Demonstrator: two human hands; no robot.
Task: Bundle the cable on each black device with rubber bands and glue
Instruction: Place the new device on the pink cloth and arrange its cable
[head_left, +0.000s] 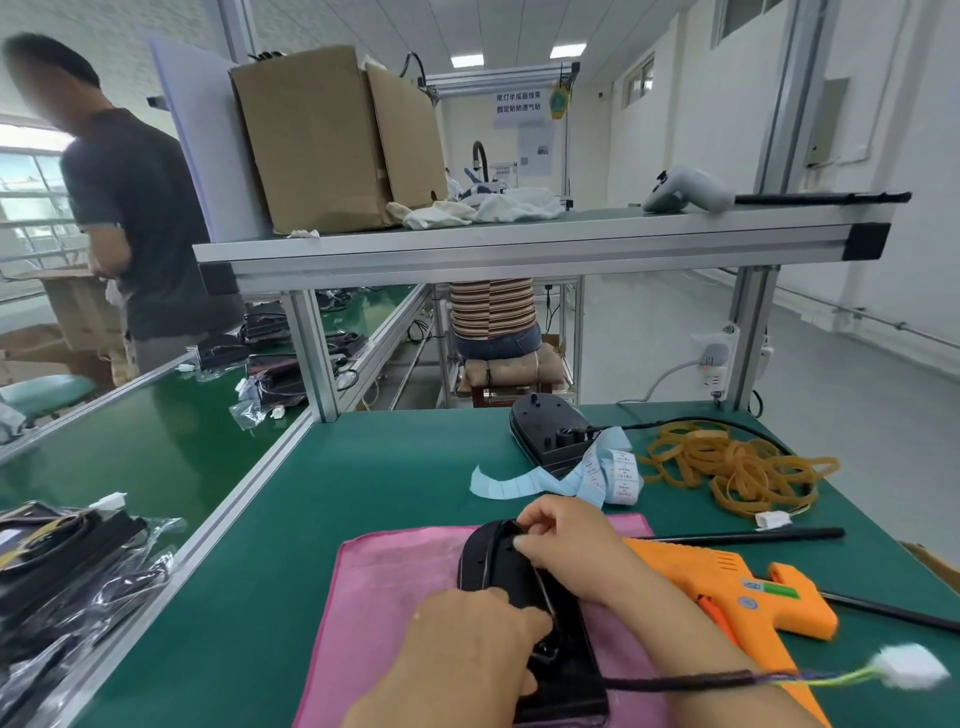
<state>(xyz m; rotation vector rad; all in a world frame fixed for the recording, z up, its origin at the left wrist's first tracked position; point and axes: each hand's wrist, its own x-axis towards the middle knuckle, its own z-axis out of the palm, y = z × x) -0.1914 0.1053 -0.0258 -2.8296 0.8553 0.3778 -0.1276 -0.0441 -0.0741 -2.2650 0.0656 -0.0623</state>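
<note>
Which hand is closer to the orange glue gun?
Right. The right hand pinches the far end of the black device, just left of the orange glue gun. The left hand grips the device's near end, farther left, over the pink cloth.

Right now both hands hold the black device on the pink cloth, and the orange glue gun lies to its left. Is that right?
Not quite: the orange glue gun lies to the right of the black device, not the left, as the head view shows. The left hand and right hand do hold the device on the pink cloth.
</note>
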